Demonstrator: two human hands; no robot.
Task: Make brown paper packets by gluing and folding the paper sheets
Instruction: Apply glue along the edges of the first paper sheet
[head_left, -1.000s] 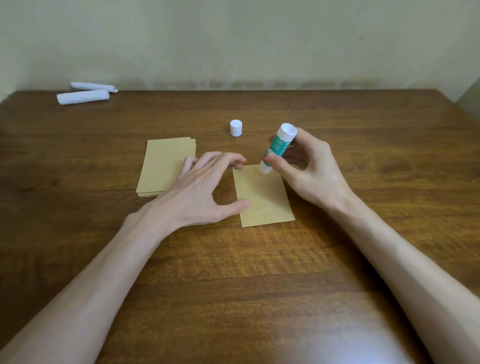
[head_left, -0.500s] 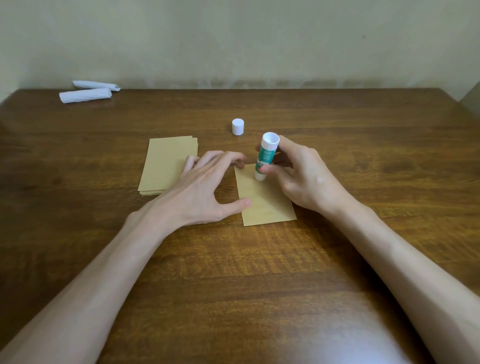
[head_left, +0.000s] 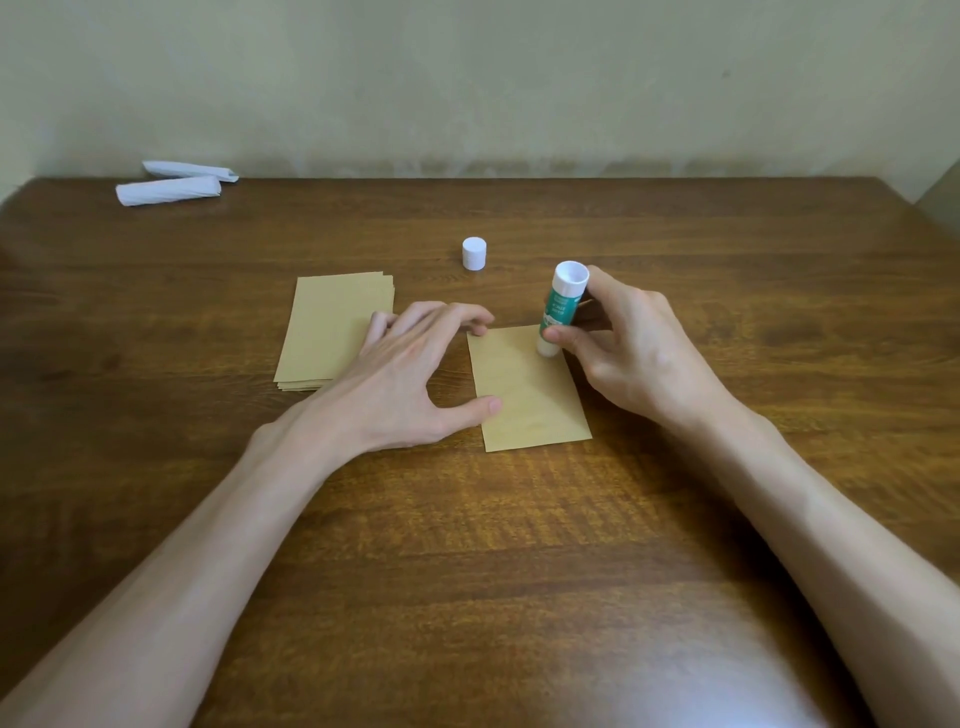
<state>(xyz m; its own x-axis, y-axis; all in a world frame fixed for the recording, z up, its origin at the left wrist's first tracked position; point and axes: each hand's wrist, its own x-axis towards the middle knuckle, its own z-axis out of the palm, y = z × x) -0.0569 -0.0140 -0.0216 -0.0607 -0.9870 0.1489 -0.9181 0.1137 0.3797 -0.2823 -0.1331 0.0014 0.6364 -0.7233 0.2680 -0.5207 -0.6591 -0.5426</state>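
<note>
Where the single brown paper sheet (head_left: 524, 395) lies flat on the wooden table (head_left: 519, 571), long sides running away from the person, a glue stick (head_left: 562, 306) stands on its far right corner. The stick's white lower end touches the paper, and its white top leans slightly to the right of the sheet. The right hand (head_left: 634, 358), just right of the sheet, grips the green barrel: the thumb curls across the side facing the person and the other fingers wrap behind. The left hand (head_left: 410, 379) lies at the sheet's left edge with its fingers spread and arched, grasping nothing. Its thumb tip presses the left edge about midway along, and one fingertip rests at the far left corner. The remaining fingers reach over the near right part of a stack of brown sheets (head_left: 327, 332), which sits just left of the single sheet and slightly farther away. A white cap (head_left: 474, 253) stands upright beyond the sheet's far left corner, apart from it. Two white rolled papers (head_left: 169, 189) lie well beyond the sheet to the far left, near the table's back edge, below a pale wall (head_left: 467, 78)
</note>
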